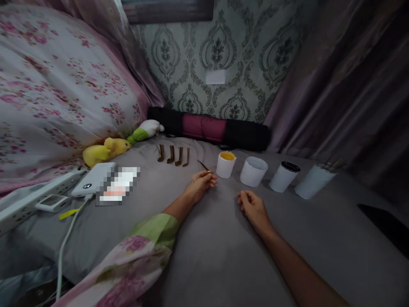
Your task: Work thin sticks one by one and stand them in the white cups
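Observation:
My left hand (201, 185) pinches a thin, dark, pointed piece (203, 166) with a gold-coloured bit close to the fingers. To its left, several L-shaped, brass-brown pieces (171, 154) stand grouped in a row on the grey sheet. Just right of that hand is a short white cup (224, 166) with a yellow inside. My right hand (254, 209) rests nearer to me, fingers curled and thumb against them; whether anything is inside is hidden. Beyond it stand a wider white cup (253, 172) and a white cylinder with a dark rim (283, 181).
At the right, a taller pale container (313, 183) leans with thin sticks in it, near a black flat object (383, 224). Along the wall lies a black and maroon bag (204, 128). Plush toys (105, 151), a white power bank (94, 179) with cable and a power strip (41, 196) lie left.

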`<action>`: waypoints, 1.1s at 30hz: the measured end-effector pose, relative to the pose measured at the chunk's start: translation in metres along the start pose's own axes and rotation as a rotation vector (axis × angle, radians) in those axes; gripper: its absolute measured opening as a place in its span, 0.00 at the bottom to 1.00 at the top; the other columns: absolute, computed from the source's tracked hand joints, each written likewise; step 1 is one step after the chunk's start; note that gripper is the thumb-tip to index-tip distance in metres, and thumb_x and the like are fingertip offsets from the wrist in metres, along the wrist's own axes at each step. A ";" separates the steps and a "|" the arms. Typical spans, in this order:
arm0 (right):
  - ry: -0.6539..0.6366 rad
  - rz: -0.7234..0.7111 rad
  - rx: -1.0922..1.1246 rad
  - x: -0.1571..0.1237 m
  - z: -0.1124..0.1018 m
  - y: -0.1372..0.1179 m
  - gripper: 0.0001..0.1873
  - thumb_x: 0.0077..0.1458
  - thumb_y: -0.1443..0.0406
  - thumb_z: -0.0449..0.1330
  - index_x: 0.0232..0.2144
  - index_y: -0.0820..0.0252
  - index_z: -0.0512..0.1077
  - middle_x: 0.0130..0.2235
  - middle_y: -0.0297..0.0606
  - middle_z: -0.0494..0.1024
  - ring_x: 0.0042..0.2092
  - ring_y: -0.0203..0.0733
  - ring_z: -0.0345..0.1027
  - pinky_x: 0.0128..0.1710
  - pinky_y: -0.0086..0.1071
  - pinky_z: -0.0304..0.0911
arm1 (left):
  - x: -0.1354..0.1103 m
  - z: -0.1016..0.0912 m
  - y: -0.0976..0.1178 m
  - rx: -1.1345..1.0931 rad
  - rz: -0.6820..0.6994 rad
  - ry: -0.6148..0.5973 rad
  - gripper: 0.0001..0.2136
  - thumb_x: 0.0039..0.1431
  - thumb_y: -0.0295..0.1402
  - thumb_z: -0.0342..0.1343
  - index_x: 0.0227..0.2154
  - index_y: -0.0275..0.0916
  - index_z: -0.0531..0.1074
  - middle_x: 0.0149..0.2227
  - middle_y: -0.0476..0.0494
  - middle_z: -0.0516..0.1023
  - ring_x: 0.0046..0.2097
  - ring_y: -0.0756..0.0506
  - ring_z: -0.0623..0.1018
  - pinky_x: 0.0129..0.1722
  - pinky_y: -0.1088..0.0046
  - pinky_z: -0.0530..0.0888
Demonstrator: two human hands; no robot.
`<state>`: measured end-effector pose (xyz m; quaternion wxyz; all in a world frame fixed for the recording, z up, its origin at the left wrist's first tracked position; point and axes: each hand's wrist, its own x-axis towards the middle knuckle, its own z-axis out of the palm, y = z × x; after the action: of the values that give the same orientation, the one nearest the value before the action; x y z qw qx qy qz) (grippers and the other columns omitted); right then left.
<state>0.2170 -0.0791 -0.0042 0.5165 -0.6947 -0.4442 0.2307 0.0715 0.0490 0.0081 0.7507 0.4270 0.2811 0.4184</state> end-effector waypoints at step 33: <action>-0.016 -0.011 0.023 -0.002 0.000 -0.003 0.20 0.50 0.51 0.48 0.28 0.62 0.66 0.21 0.33 0.66 0.19 0.31 0.56 0.17 0.25 0.50 | -0.017 0.001 -0.008 0.686 0.478 -0.061 0.11 0.53 0.31 0.48 0.38 0.39 0.72 0.28 0.46 0.73 0.26 0.52 0.69 0.28 0.80 0.66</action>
<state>0.2149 -0.0803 -0.0022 0.5222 -0.6843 -0.4497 0.2386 0.0671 0.0311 0.0026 0.4547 0.7178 0.2749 0.4500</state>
